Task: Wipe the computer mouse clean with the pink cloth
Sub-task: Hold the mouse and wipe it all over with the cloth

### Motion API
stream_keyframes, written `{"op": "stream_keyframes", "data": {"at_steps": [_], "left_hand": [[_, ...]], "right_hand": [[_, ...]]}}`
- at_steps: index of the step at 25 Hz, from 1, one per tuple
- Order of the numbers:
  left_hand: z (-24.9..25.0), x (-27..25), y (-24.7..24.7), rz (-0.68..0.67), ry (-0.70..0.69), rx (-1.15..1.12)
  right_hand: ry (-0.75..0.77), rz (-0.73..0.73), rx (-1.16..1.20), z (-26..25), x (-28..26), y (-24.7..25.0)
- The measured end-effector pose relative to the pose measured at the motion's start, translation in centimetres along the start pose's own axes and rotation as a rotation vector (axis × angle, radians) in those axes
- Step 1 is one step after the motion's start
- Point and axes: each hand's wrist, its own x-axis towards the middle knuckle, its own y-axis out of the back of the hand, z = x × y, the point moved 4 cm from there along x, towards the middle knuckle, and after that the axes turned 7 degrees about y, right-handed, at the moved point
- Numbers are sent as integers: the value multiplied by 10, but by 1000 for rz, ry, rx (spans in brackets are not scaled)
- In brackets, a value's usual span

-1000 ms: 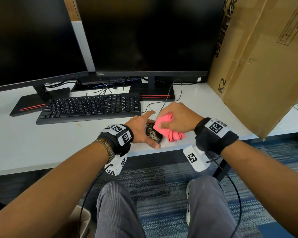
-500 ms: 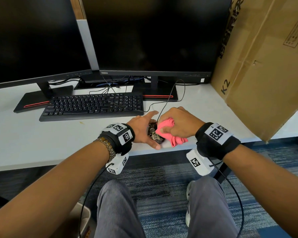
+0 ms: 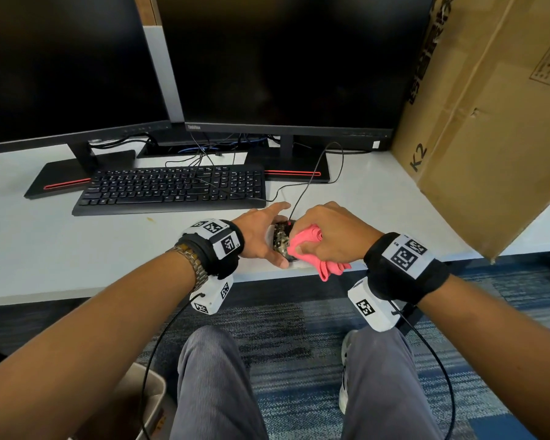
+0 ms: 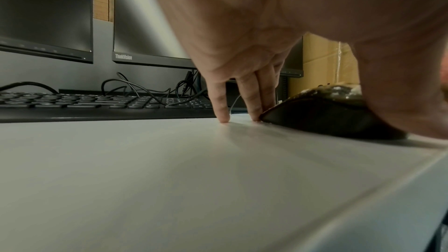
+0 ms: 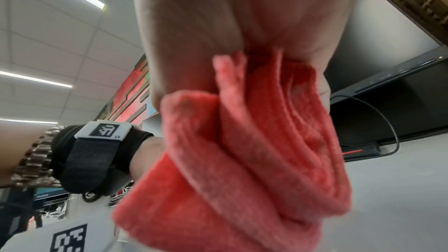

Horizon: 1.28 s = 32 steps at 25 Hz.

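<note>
A dark computer mouse [image 3: 280, 241] with pale speckles on top sits near the front edge of the white desk [image 3: 77, 255]. My left hand [image 3: 258, 236] holds it between the thumb on the near side and the fingers on the far side. In the left wrist view the fingertips [image 4: 254, 116] touch the desk beside the mouse [image 4: 322, 114]. My right hand [image 3: 334, 233] grips the bunched pink cloth [image 3: 302, 242] and presses it on the right side of the mouse. The cloth [image 5: 254, 150] hangs out below the fist and hides the mouse in the right wrist view.
A black keyboard [image 3: 172, 188] lies just behind the hands, with two dark monitors [image 3: 283, 58] behind it. The mouse cable [image 3: 308, 182] runs back to the monitor base. A large cardboard box [image 3: 489, 122] leans on the desk at the right.
My right hand has shifted the cloth slightly across the mouse. My left hand keeps the same hold, and the head view has tilted a little.
</note>
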Motion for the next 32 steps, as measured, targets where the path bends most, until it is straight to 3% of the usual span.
{"op": "stream_keyframes", "data": {"at_steps": [3,7,17,22,27,32], "left_hand": [[3,-1,1,-10,6,29],[4,0,3,-10,19,51],[7,-6,3,2,26,57],[9,-12,5,-10,17,30],[11,-23,7,6,-22,41],[15,-36,13,40,-75,-241]], "right_hand": [[15,-19,52,1,-1,7],[-27,75,108,13,9,25],[12,-31,167,3,-7,-7],[-56,169,300,20,-7,24],[-85,214,545,31,-10,30],[-60,317,759,30,-8,27]]}}
